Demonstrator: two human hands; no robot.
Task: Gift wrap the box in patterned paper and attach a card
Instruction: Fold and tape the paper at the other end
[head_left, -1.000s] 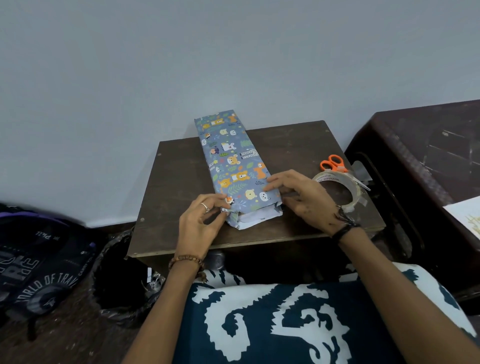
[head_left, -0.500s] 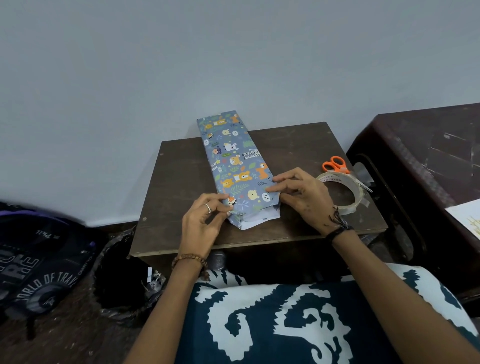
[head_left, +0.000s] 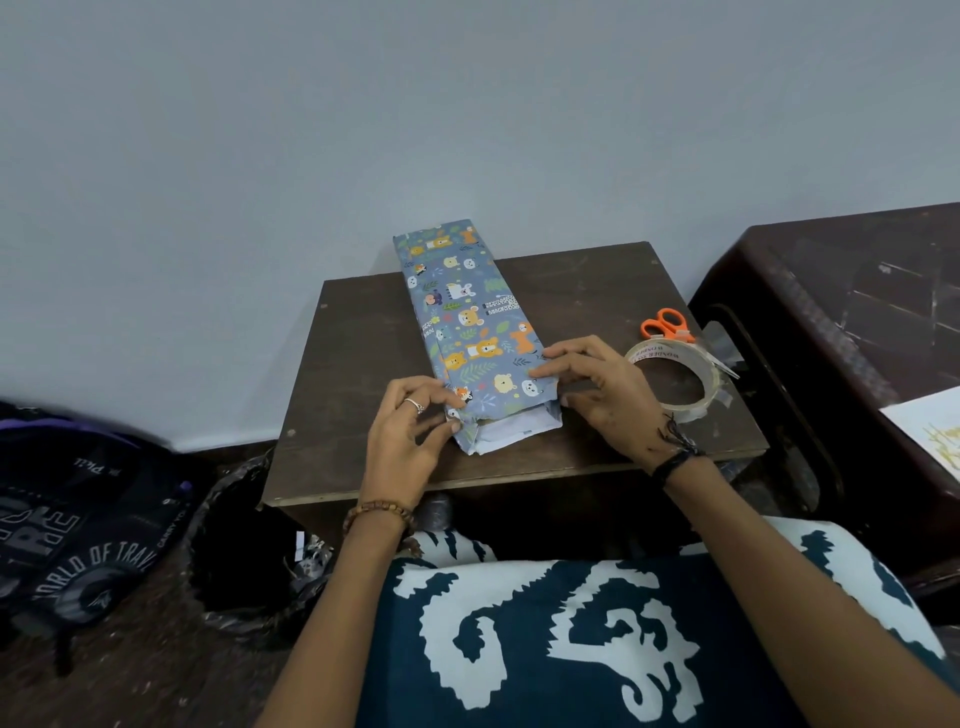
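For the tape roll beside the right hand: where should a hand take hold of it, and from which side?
Grip the tape roll across its wall, thumb inside the open core and fingers outside, coming from above. It lies flat on the table, so the hole faces up. The right hand is nearest; take the near rim, since the scissors sit at the far side.

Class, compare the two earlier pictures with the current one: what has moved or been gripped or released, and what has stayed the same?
Little changed. The right hand slid slightly up the box, fingers still flat on the paper's right edge. The left hand keeps pinching the paper at the near left corner. Nothing was picked up or let go. The box's near end remains open, and the tape and scissors did not move.
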